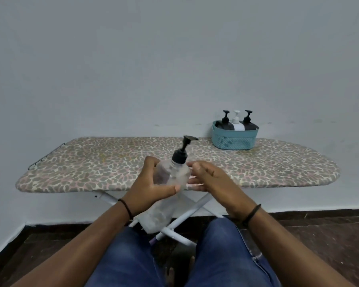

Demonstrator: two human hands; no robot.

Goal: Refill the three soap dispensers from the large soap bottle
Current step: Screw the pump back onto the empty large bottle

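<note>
We are holding the big clear bottle [166, 195] tilted in front of us, its black pump [182, 151] pointing up and away over the near edge of the ironing board [91, 162], its base hanging low above our knees [129, 255]. Our left hand [148, 188] is wrapping its grip around the bottle's upper body, fingers behind and thumb across the front. Our right hand [207, 177] is hovering half open just beside the bottle's shoulder, below the pump collar; whether its fingers are touching the plastic we cannot tell. Well apart, at the board's far right, a teal basket [234, 138] is carrying the three dispensers [236, 121], two black and one white between them, standing upright against the pale wall [174, 59]. Nothing is lying between the bottle and the basket.
</note>
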